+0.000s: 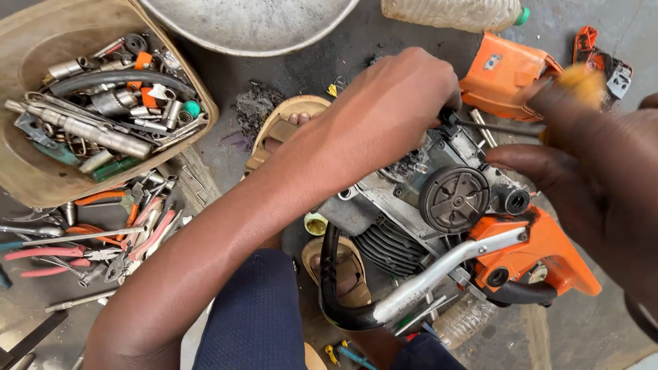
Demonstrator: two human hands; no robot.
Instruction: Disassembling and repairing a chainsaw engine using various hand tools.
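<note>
An orange and grey chainsaw body point(452, 219) lies on the floor between my feet, its round clutch drum point(454, 199) facing up. My left hand point(391, 109) grips the top of the engine block, fingers curled over its far edge. My right hand point(582, 157) hovers at the right and holds a small brush with yellow bristles point(582, 82), blurred by motion, just above the saw's right end. The black and silver front handle point(384, 301) curves toward me.
A tan tub point(41, 171) full of metal parts and sockets sits at the upper left, pliers and screwdrivers point(103, 240) spread below it. A metal basin point(253, 27), a plastic bottle point(452, 12) and an orange cover point(504, 68) lie at the far side.
</note>
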